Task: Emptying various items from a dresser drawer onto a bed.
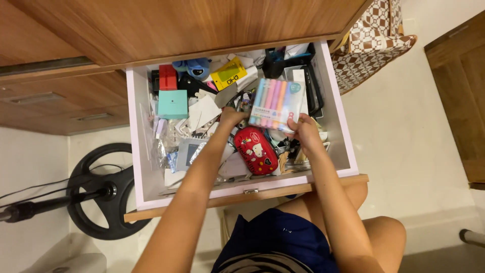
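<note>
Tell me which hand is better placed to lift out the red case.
Probably left. The left hand sits just above the red case, holding only a corner of the marker pack; the right hand bears the pack's lower edge.

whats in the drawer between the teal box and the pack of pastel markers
In the head view, loose white cards and a black item lie between the teal box and the marker pack, held by both hands.

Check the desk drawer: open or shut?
Open: the drawer is pulled out, its clutter exposed, both hands inside holding a marker pack.
</note>
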